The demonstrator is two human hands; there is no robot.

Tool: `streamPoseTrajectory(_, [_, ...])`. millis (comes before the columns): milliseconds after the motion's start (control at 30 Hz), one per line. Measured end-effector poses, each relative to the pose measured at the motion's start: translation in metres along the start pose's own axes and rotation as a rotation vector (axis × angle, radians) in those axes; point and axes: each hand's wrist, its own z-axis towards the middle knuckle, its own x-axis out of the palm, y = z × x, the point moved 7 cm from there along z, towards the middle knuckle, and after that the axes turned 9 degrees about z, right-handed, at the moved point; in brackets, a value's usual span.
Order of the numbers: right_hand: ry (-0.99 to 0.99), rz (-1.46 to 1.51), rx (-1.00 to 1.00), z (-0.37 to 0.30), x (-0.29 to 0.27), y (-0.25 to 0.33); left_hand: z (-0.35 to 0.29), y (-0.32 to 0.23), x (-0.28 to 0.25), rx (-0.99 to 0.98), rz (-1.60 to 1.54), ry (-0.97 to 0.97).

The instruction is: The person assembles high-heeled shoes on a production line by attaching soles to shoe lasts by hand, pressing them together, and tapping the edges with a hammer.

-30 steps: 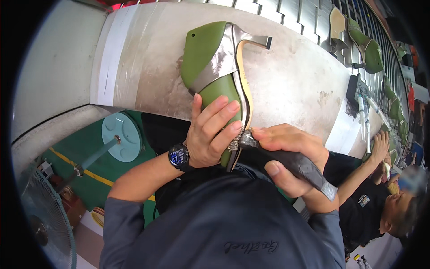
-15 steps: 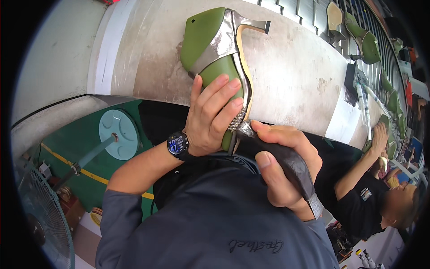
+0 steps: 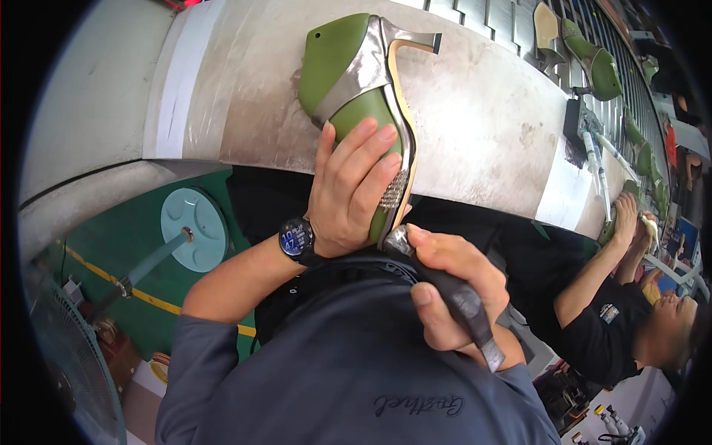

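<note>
A silver high-heeled shoe (image 3: 367, 59) sits on a green shoe last (image 3: 326, 70), sole edge facing right and heel pointing right at the far end. Its toe end is near my body, with a glittering strap (image 3: 394, 191) across the front. My left hand (image 3: 348, 189), wearing a watch, is wrapped over the green last. My right hand (image 3: 463, 289) grips a dark shoemaker's hammer (image 3: 463, 308) with a shiny rounded face and a flat, flared tail; its handle is hidden. The rounded face is at the sole edge near the toe; I cannot tell whether it touches.
Beneath the shoe's far part lies a pale, stained work surface (image 3: 475, 119). Metal rollers (image 3: 512, 37) behind it carry more green lasts (image 3: 604, 74). A co-worker (image 3: 601, 319) works at the right beside a dark box (image 3: 578, 122) of white tubes. A blue-green round stool (image 3: 196, 230) and a fan (image 3: 67, 363) stand left.
The hammer and my right hand have moved toward me and slightly left, along the sole edge to the toe. More of the glittering strap shows. My left hand keeps its hold.
</note>
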Motion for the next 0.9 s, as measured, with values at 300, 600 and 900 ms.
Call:
streamPoseTrajectory(300, [0.039,0.085,0.141,0.051,-0.027,-0.014,-0.011,0.004,0.004,-0.057,-0.044,-0.092])
streamPoseTrajectory(600, [0.148,0.316,0.484,0.095,-0.047,-0.037,-0.019,0.002,0.008,-0.057,-0.026,-0.107])
streamPoseTrajectory(900, [0.224,0.295,0.724,0.144,-0.05,-0.067,-0.02,0.001,0.012,-0.045,-0.012,-0.115])
